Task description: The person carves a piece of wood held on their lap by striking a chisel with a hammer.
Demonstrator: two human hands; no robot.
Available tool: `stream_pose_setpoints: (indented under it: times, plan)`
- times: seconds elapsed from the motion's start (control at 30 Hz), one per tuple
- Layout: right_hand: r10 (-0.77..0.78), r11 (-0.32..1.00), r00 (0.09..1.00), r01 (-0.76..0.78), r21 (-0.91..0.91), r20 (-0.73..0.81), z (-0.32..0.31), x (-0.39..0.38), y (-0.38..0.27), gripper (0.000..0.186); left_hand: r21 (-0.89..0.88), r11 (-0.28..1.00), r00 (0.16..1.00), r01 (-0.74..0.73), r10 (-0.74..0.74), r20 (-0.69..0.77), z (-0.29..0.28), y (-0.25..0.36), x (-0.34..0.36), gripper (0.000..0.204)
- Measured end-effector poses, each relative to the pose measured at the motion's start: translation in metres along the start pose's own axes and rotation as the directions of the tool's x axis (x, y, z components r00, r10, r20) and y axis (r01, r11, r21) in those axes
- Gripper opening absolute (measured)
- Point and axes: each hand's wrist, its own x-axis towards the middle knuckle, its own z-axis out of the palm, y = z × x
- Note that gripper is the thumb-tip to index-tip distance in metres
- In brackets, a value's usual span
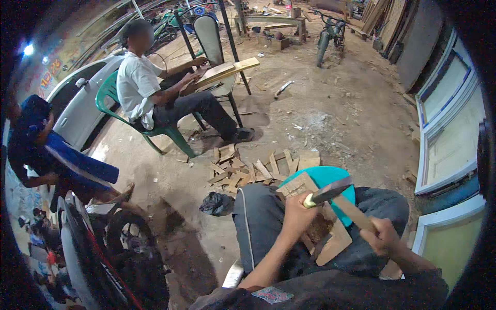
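My left hand (pixel 298 216) is closed around an upright tool, apparently a chisel, whose pale yellow butt (pixel 309 201) shows above the fist; its lower part is hidden. Closed on the wooden handle of a hammer (pixel 356 215) is my right hand (pixel 383 236). The hammer's dark, motion-blurred head lies beside the yellow butt; I cannot tell whether they touch. Beneath both hands, a light-brown wooden piece (pixel 337 243) with a hollowed, darker middle rests across my lap. Under its far side shows a turquoise rounded surface (pixel 349 195).
Wood offcuts (pixel 243 173) and a black plastic bag (pixel 216 204) lie before my knees. A seated person (pixel 142 77) handles a board (pixel 222 74) on a chair. Another person (pixel 62 150) is at left, beside a motorbike (pixel 98 258). Framed panels (pixel 449 119) lean at right.
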Motion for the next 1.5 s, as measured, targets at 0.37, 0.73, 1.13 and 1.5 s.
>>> stream_pose_setpoints:
  times: [0.37, 0.73, 1.13, 1.5]
  plan:
    - [-0.219, 0.974, 0.970, 0.210, -0.087, -0.104, 0.023, -0.001, 0.016, 0.024, -0.020, 1.000, 1.000, -0.006, 0.006, 0.026, -0.001, 0.000, 0.000, 0.012]
    - [-0.046, 0.563, 0.968, 0.230, 0.794, -0.248, 0.021, -0.011, 0.035, 0.034, 0.008, 1.000, 0.998, 0.002, -0.003, 0.055, -0.001, 0.006, 0.001, 0.026]
    - [0.031, 0.729, 0.976, 0.125, 0.673, -0.215, 0.006, -0.014, 0.010, 0.052, 0.018, 0.999, 0.997, 0.033, -0.034, 0.074, -0.004, 0.006, 0.000, 0.016]
    - [-0.164, 0.972, 0.986, 0.156, 0.174, 0.032, 0.014, 0.018, -0.003, 0.022, 0.009, 1.000, 0.999, -0.002, 0.002, 0.051, -0.001, -0.002, -0.001, 0.016]
